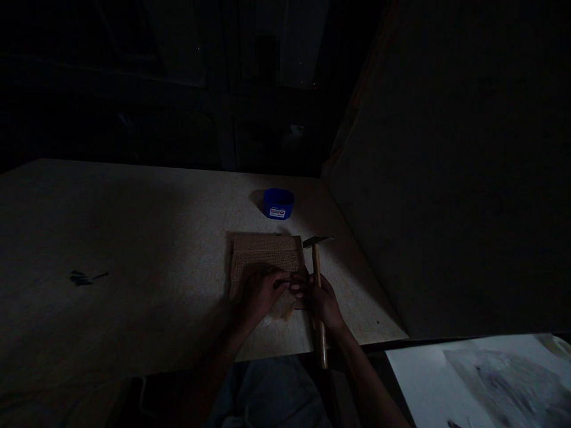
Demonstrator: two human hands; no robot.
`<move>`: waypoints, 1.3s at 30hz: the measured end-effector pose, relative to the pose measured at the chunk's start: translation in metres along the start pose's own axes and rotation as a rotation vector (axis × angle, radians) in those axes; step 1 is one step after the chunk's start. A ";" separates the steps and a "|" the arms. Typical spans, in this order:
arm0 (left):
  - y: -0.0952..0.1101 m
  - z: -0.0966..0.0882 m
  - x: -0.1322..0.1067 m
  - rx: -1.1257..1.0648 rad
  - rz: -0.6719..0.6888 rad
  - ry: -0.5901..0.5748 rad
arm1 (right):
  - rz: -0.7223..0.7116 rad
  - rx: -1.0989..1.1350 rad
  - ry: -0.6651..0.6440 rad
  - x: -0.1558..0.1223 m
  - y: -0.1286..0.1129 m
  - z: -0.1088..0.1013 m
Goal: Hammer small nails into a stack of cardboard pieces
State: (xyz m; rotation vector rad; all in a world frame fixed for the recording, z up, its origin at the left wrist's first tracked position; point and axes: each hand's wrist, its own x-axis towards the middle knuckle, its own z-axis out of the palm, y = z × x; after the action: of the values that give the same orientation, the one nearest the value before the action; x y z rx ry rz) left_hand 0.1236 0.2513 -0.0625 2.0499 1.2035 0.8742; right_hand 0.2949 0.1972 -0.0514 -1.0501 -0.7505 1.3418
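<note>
A small wooden board (266, 252) studded with rows of nails lies on the pale table (134, 249). My left hand (262, 292) rests on the board's near edge, its fingers curled and pinched towards the right. My right hand (322, 300) is wrapped round the wooden handle of a hammer (317, 279), whose metal head points away from me just right of the board. The fingertips of both hands meet at the board's near right corner; what they pinch is too dark to make out.
A blue round container (278, 203) stands behind the board. A dark smear (82, 277) marks the table at left. An upright panel (446, 178) walls off the right side. White sheeting (482, 380) lies at lower right. The room is very dark.
</note>
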 end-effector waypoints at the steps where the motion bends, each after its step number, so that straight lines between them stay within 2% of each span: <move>1: 0.000 0.001 0.000 0.004 -0.013 0.005 | -0.006 0.018 0.002 -0.001 0.001 -0.001; 6: 0.000 0.003 -0.001 0.014 -0.044 0.013 | -0.025 0.043 0.000 -0.002 0.002 -0.003; 13: -0.005 0.007 -0.001 -0.011 0.003 -0.002 | -0.017 0.044 0.000 0.002 0.002 -0.006; 15: -0.003 0.004 -0.005 -0.036 0.023 -0.021 | -0.010 0.036 0.000 0.002 0.001 -0.008; 17: 0.002 -0.007 -0.011 -0.022 0.068 -0.030 | 0.006 0.028 0.006 0.000 0.000 -0.010; 21: 0.013 -0.049 -0.033 0.128 0.167 0.064 | 0.034 -0.026 0.027 -0.007 -0.005 -0.010; 24: 0.003 -0.088 -0.052 0.208 0.102 0.216 | 0.048 -0.099 0.013 -0.012 -0.009 -0.010; 26: -0.018 -0.115 -0.065 0.230 -0.011 0.382 | 0.054 -0.145 -0.029 -0.015 -0.011 -0.010; 28: -0.048 -0.144 -0.078 0.241 -0.146 0.591 | 0.051 -0.208 -0.031 -0.017 -0.013 -0.012; 31: -0.094 -0.192 -0.097 0.344 -0.340 0.816 | 0.061 -0.294 -0.029 -0.018 -0.014 -0.014; 32: -0.107 -0.208 -0.103 0.425 -0.404 0.825 | 0.063 -0.306 -0.027 -0.019 -0.014 -0.014; 35: -0.136 -0.249 -0.121 0.617 -0.599 0.732 | 0.070 -0.314 -0.022 -0.021 -0.016 -0.013; 39: -0.156 -0.280 -0.139 0.761 -0.683 0.520 | 0.079 -0.356 -0.013 -0.021 -0.020 -0.011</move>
State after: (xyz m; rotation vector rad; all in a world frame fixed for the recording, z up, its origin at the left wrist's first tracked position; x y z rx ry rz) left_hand -0.2252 0.2369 -0.0452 1.6961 2.6370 0.6613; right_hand 0.3100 0.1758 -0.0346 -1.3646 -0.9905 1.3102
